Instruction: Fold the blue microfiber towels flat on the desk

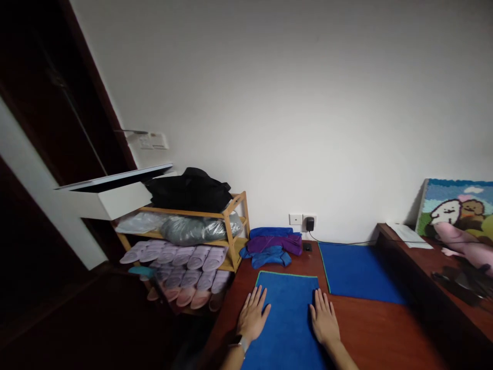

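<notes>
A blue towel (289, 318) with a green-stitched edge lies spread flat on the reddish-brown wooden table (381, 329). My left hand (253, 316) rests flat at its left edge, fingers stretched out and pointing away from me. Over the towel's right edge lies my right hand (324, 318), also flat with the fingers extended. Neither hand grasps anything. Beyond the right hand, a second blue towel (360, 271) with green edging is laid out flat. Crumpled blue and purple cloths (274, 245) sit in a heap at the table's far end, near the wall.
Left of the table stands a wooden rack (231, 231) with slippers (188, 257), plastic-wrapped items, a black bag (190, 190) and a white box (127, 200). A black plug (310, 223) trails a cable rightward. On the right, a raised ledge bears a pink plush toy (462, 244) and a picture (458, 205).
</notes>
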Available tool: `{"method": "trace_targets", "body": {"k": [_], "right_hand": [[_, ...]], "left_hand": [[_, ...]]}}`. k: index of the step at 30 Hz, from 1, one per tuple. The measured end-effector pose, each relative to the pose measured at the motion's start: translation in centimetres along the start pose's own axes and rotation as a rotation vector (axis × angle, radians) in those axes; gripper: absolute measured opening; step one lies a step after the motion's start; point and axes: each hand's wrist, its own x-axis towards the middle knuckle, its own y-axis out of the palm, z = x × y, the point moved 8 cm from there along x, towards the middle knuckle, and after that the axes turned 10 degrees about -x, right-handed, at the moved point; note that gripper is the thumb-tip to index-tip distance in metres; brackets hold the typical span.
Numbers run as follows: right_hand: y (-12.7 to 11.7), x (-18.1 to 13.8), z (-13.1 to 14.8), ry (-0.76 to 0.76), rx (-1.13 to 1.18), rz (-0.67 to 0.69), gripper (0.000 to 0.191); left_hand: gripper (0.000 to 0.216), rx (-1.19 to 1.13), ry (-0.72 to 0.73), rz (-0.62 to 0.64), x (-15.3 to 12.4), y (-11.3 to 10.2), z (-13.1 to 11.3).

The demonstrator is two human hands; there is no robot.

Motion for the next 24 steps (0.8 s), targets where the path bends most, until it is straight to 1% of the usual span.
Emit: {"method": "trace_targets", "body": {"k": [4, 6, 8, 10, 12, 14, 17, 22, 24], "right_hand": [[0.3, -2.2, 0.4, -0.03, 0.0, -0.01, 0.071], [0.6, -2.8, 0.6, -0.029, -0.014, 0.004, 0.071], [0.8, -2.9, 0.7, -0.025, -0.022, 0.001, 0.071], [0.9, -2.7, 0.7, -0.02, -0.02, -0.011, 0.07], [1.1, -2.4, 0.7, -0.021, -0.023, -0.019, 0.07], [1.3, -2.2, 0.7, -0.026, -0.031, -0.017, 0.07], [1.5, -1.7, 0.6, -0.024, -0.029, -0.013, 0.07], [1.2, -1.1, 0.5, -0.016, -0.011, -0.025, 0.069], [1.0, -1.1, 0.5, -0.006, -0.011, -0.023, 0.068]], "left_hand": [[0.066, 0.001, 0.005, -0.002, 0.0, -0.8, -0.9], [0.062, 0.005, 0.017, -0.033, -0.1, -1.0, -2.1], [0.059, -0.012, 0.06, -0.063, -0.3, -0.5, -4.6], [0.058, -0.055, 0.143, -0.062, -0.6, 0.8, -8.1], [0.059, -0.103, 0.222, -0.021, -0.7, 2.3, -11.5], [0.059, -0.135, 0.253, 0.026, -0.5, 3.4, -13.5], [0.06, -0.149, 0.264, 0.076, 0.0, 3.9, -14.3], [0.06, -0.145, 0.276, 0.081, 0.9, 3.6, -13.9], [0.06, -0.136, 0.265, 0.084, 1.0, 3.4, -13.4]]}}
